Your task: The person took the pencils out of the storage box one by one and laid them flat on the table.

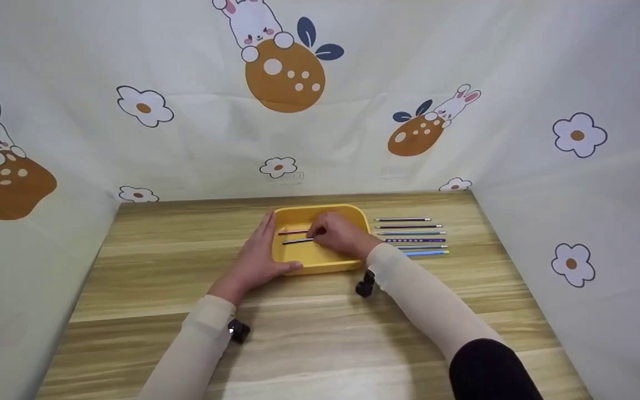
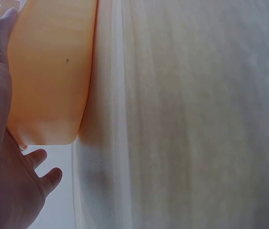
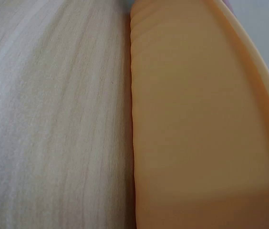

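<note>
A yellow plastic bin stands on the wooden table. My left hand rests against the bin's left end, its fingers straight along the side and its thumb on the near rim. In the left wrist view, two fingertips stick out past the bin's wall. Inside the bin, my right hand pinches the right end of a dark pencil. Just behind it lies a reddish pencil, its right end hidden by the hand. The right wrist view has only the bin's outer wall and the table, without the fingers.
To the right of the bin, several pencils lie side by side on the wooden table, one of them bright blue. Pale cloth walls printed with rabbits and flowers border the table at the back and both sides.
</note>
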Action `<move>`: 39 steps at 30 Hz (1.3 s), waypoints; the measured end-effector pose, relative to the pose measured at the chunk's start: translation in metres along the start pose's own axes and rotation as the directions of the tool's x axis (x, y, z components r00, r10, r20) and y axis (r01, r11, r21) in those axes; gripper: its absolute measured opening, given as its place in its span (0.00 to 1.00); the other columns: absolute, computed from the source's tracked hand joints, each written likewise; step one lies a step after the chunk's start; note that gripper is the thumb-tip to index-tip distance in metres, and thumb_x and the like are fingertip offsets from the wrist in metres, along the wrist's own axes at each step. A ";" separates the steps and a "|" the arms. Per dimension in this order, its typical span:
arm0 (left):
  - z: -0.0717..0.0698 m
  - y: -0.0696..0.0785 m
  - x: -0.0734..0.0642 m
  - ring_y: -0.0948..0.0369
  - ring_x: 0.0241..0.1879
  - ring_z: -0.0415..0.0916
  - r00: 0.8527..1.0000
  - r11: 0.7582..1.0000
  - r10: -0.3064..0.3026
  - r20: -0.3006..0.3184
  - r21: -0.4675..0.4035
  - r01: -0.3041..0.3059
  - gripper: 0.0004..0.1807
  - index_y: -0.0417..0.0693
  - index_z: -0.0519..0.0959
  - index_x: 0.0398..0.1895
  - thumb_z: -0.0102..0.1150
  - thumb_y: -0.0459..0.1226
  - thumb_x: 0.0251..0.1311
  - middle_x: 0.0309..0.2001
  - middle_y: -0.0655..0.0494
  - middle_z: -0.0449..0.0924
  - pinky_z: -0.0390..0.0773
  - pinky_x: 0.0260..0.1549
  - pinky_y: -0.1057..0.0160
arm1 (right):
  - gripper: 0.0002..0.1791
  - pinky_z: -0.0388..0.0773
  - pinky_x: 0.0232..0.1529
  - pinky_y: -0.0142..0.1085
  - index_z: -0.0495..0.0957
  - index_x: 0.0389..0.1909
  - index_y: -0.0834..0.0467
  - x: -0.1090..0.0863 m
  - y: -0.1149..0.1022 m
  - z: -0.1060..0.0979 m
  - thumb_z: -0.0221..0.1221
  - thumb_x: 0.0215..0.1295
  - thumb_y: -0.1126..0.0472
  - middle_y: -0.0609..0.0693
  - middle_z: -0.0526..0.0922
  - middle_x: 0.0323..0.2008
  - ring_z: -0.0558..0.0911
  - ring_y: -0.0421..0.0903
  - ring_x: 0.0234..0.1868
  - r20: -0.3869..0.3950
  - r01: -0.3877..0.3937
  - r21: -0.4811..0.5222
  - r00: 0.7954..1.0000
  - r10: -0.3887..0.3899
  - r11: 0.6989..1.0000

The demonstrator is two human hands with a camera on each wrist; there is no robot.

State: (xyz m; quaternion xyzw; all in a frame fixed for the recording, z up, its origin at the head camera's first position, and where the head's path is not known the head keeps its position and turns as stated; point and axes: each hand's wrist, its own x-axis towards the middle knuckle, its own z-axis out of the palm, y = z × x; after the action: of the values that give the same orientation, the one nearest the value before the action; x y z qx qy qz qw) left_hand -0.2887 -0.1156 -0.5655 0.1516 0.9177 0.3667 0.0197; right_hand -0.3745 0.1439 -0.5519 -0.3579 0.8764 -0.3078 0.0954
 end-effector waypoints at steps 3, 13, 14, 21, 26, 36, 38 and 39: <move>0.001 0.000 0.000 0.43 0.88 0.43 1.000 1.000 0.009 0.001 0.002 -0.009 0.79 0.46 0.39 0.93 0.83 0.65 0.53 0.92 0.47 0.36 0.53 0.84 0.38 | 0.10 0.83 0.55 0.43 0.93 0.46 0.63 -0.001 0.000 0.000 0.67 0.71 0.75 0.54 0.92 0.45 0.84 0.48 0.48 0.013 0.000 0.008 1.000 0.000 1.000; 0.002 -0.001 0.000 0.41 0.88 0.44 0.999 0.999 0.034 -0.009 0.017 -0.034 0.78 0.42 0.41 0.92 0.83 0.65 0.54 0.91 0.43 0.38 0.54 0.84 0.39 | 0.10 0.81 0.44 0.35 0.92 0.44 0.62 -0.001 0.001 0.001 0.68 0.66 0.74 0.49 0.89 0.39 0.81 0.41 0.39 0.034 0.000 0.009 0.999 0.000 1.000; 0.002 -0.001 0.000 0.41 0.88 0.44 0.999 0.999 0.033 -0.010 0.017 -0.033 0.78 0.43 0.41 0.92 0.83 0.65 0.54 0.91 0.43 0.38 0.54 0.84 0.38 | 0.09 0.81 0.44 0.35 0.92 0.45 0.62 -0.001 0.002 0.001 0.69 0.67 0.74 0.50 0.89 0.39 0.81 0.41 0.40 0.036 0.002 0.009 0.999 -0.003 1.000; 0.002 -0.002 0.000 0.41 0.88 0.44 1.000 0.999 0.025 -0.007 0.021 -0.025 0.79 0.43 0.40 0.92 0.82 0.66 0.53 0.91 0.44 0.37 0.54 0.83 0.39 | 0.09 0.82 0.44 0.36 0.92 0.45 0.61 -0.001 0.001 -0.001 0.69 0.68 0.71 0.51 0.90 0.39 0.82 0.41 0.40 0.052 0.009 0.037 0.999 -0.011 0.999; 0.002 -0.003 0.001 0.42 0.88 0.44 1.000 1.000 0.020 -0.013 0.015 -0.019 0.79 0.43 0.40 0.92 0.83 0.66 0.53 0.91 0.44 0.37 0.54 0.84 0.41 | 0.10 0.82 0.44 0.35 0.92 0.45 0.57 -0.001 -0.003 -0.003 0.68 0.68 0.69 0.48 0.90 0.39 0.82 0.41 0.40 0.069 -0.029 0.049 0.997 0.025 0.998; 0.001 -0.002 0.000 0.41 0.88 0.45 0.999 0.999 0.032 -0.011 0.007 -0.032 0.79 0.41 0.40 0.92 0.83 0.64 0.53 0.91 0.42 0.38 0.54 0.84 0.40 | 0.09 0.81 0.43 0.35 0.91 0.45 0.58 -0.004 -0.017 -0.010 0.66 0.69 0.70 0.48 0.89 0.39 0.81 0.41 0.39 0.104 -0.035 0.055 0.994 0.029 0.998; 0.001 -0.002 0.000 0.41 0.88 0.45 0.999 0.999 0.034 -0.011 0.005 -0.034 0.78 0.40 0.40 0.92 0.83 0.64 0.54 0.91 0.42 0.38 0.54 0.84 0.40 | 0.09 0.80 0.42 0.35 0.90 0.44 0.60 -0.005 -0.019 -0.011 0.66 0.68 0.72 0.50 0.89 0.38 0.81 0.41 0.39 0.105 -0.008 0.046 0.994 0.003 0.999; 0.001 -0.002 0.000 0.41 0.88 0.45 0.999 0.999 0.035 -0.010 0.004 -0.035 0.78 0.40 0.40 0.92 0.83 0.63 0.54 0.91 0.43 0.38 0.54 0.84 0.40 | 0.09 0.80 0.42 0.35 0.90 0.44 0.61 -0.005 -0.020 -0.012 0.66 0.68 0.72 0.50 0.89 0.38 0.80 0.41 0.39 0.107 0.003 0.045 0.994 -0.008 0.999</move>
State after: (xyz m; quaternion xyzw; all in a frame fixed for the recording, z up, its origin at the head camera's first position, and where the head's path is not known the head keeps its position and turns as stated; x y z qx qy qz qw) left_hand -0.2891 -0.1162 -0.5671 0.1658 0.9157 0.3660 0.0082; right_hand -0.3640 0.1421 -0.5301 -0.3739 0.8620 -0.3080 0.1494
